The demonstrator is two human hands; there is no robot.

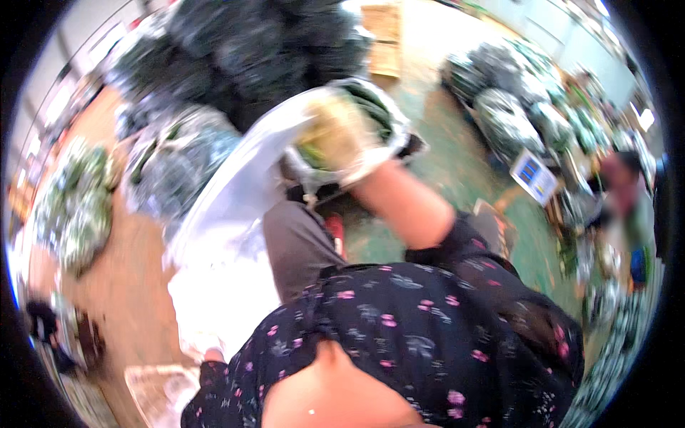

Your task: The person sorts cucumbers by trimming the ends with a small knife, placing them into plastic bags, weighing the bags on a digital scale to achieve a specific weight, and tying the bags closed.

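My right hand (341, 139), in a yellowish glove, is smeared by motion over an open container lined with white plastic (401, 143). Long dark green vegetables (367, 107) lie inside it; their exact kind is too blurred to tell. From the container a large white plastic bag or sheet (221, 207) sweeps down to the lower left, along my left side. At its lower end is my left hand (207, 344), close to the plastic; only the wrist and a pale bit show, and the fingers are hidden. Whether the right fingers grip anything is unclear.
Dark bulging bags (250, 57) are piled ahead, with a clear bag of greens (178, 171) before them. More filled bags (78, 207) lie left. Bags (506, 121), a white sign (534, 177) and another person (624, 192) are right. A woven basket (153, 389) stands lower left.
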